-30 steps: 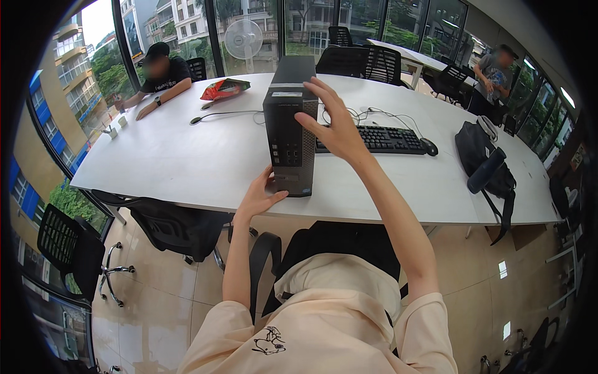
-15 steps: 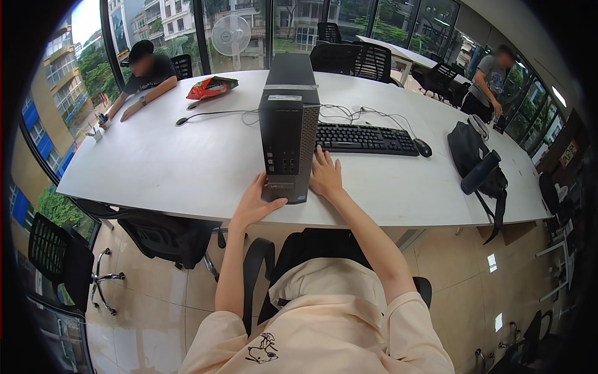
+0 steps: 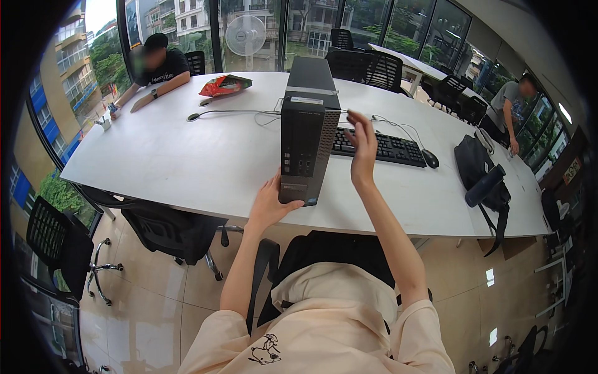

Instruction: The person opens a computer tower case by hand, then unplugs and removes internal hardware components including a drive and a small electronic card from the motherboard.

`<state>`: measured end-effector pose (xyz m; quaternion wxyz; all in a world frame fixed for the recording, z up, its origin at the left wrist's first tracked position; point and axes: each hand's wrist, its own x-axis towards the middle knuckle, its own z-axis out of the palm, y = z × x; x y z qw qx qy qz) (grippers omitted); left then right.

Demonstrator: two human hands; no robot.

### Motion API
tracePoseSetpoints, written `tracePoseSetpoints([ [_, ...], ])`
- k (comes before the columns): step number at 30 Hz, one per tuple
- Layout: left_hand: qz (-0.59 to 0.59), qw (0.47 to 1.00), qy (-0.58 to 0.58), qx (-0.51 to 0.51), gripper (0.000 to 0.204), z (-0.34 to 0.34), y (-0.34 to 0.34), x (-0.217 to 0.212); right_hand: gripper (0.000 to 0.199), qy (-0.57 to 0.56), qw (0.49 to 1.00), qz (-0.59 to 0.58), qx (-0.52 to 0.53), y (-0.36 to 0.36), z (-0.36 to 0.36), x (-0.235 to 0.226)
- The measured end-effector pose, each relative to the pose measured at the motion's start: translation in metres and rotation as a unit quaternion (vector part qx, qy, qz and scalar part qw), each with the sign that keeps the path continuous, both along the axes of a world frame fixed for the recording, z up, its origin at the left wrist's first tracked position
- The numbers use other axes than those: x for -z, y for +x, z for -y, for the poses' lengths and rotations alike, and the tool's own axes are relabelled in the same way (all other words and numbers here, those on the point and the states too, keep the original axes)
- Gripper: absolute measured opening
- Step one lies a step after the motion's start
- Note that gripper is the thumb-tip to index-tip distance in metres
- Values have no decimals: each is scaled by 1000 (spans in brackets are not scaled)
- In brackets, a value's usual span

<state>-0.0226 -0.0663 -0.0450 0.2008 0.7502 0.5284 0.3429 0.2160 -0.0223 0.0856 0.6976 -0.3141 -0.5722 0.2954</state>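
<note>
A black desktop computer tower [image 3: 302, 149] stands upright near the front edge of the white table [image 3: 187, 168]. My left hand [image 3: 271, 202] grips its lower left corner, the thumb across the front face and the fingers along the left side, partly hidden. To the right of the tower, my right hand [image 3: 364, 149] is raised above the table with nothing in it, its fingers stretched upward and apart from the case. Behind that hand lies a black keyboard [image 3: 392, 149], partly covered by it, with a black mouse [image 3: 430, 158] at its right end.
Loose cables [image 3: 249, 112] run behind the tower. A red and green bag [image 3: 225, 85] lies farther back. On the right are a black backpack [image 3: 471, 159] and a dark bottle [image 3: 484, 185]. One person [image 3: 163, 67] sits far left; another [image 3: 503, 109] stands far right.
My right hand has lifted off the table beside the tower's base and risen along its right side. My left hand stays at the lower corner. The whole view has shifted slightly.
</note>
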Motion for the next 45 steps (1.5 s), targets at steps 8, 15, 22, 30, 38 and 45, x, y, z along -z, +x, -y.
tracePoseSetpoints([
  [8, -55, 997, 24, -42, 114, 3, 14, -5, 44, 191, 935, 278, 112, -56, 30, -66],
  [15, -85, 994, 60, -44, 113, 1, 10, 4, 34, 191, 947, 207, 156, -70, 29, -64],
  [22, -72, 994, 68, -36, 112, 0, 9, 4, 33, 177, 953, 176, 174, -80, 33, -65],
  [30, -69, 994, 77, -32, 107, 4, 11, 1, 33, 234, 929, 211, 195, -71, 24, -56],
  [38, -86, 994, 57, -22, 101, 7, 10, -11, 28, 283, 909, 227, 205, -67, 21, -53],
  [45, 212, 938, 265, 74, 52, 84, -10, -134, 28, 288, 907, 220, 213, -60, 22, -54],
])
